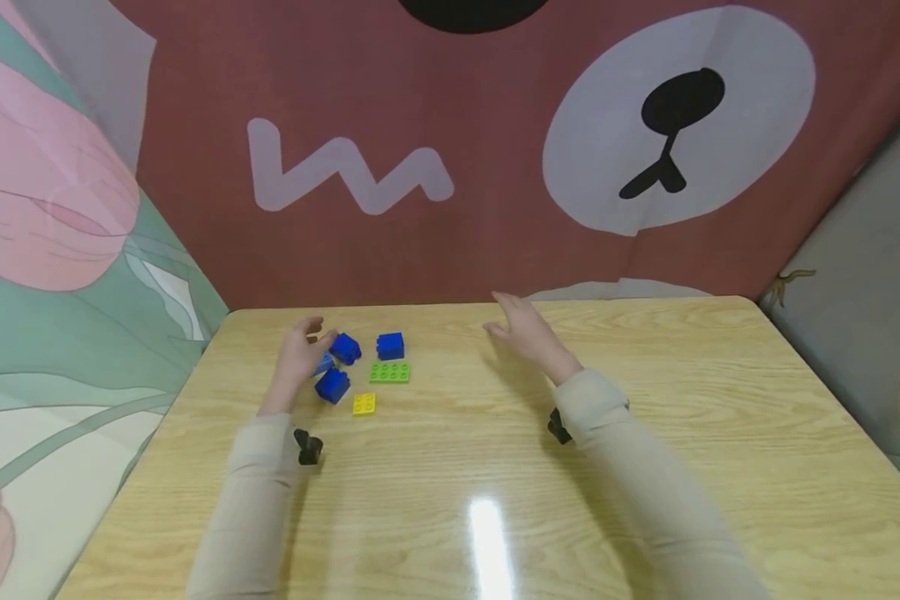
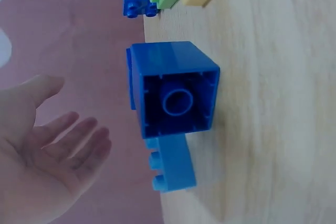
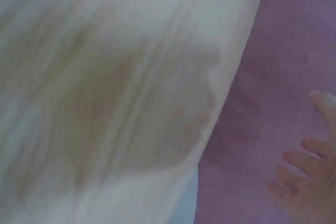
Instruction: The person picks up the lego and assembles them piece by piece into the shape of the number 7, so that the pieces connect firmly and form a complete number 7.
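A blue block (image 2: 170, 60) shows 1 round tube (image 2: 177, 102) inside; left hand (image 1: 297, 356) and right hand (image 1: 528, 333) spread loosely.

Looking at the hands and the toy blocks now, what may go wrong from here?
The left hand is close to a light blue block crowded by two dark blue blocks, so it might knock a neighbour. Another dark blue block, behind the green block, could be pushed toward the far edge of the table.

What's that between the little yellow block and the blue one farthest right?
The green block lies between the yellow block and that blue block, as the head view shows.
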Available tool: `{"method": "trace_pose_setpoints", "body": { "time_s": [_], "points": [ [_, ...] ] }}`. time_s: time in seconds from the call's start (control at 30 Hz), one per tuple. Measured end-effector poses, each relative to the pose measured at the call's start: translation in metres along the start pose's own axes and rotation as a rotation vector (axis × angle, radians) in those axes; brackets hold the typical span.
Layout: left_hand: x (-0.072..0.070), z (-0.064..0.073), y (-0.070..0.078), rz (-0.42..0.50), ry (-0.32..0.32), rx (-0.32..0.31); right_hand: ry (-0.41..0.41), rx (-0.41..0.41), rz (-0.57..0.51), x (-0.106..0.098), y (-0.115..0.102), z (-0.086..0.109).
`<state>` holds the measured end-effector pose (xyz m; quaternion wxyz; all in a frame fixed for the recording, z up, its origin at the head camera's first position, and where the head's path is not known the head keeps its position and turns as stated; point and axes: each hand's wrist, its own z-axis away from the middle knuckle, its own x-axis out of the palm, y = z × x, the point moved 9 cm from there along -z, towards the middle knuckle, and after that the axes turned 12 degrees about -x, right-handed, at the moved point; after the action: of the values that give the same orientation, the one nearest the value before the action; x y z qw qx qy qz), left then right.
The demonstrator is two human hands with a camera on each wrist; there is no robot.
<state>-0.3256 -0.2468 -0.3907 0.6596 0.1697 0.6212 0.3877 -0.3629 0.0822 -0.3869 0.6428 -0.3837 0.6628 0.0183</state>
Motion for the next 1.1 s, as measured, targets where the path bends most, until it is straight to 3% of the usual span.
{"method": "trace_pose_setpoints", "body": {
  "time_s": [0.2, 0.4, 0.7, 0.87, 1.1],
  "points": [
    [0.005, -0.009, -0.012, 0.049, -0.059, -0.033, -0.020, -0.017, -0.079, 0.026, -0.019, -0.017],
    [0.012, -0.016, -0.019, 0.036, -0.100, -0.076, 0.008, -0.033, -0.147, 0.045, -0.034, -0.031],
    [0.022, -0.020, -0.019, 0.037, -0.144, -0.101, 0.029, -0.027, -0.270, 0.070, -0.047, -0.043],
    [0.024, -0.021, -0.017, 0.025, -0.146, -0.099, -0.031, -0.061, -0.273, 0.084, -0.057, -0.047],
    [0.028, -0.024, -0.019, -0.029, -0.128, -0.128, -0.142, -0.171, -0.192, 0.103, -0.079, -0.052]
  ]
}}
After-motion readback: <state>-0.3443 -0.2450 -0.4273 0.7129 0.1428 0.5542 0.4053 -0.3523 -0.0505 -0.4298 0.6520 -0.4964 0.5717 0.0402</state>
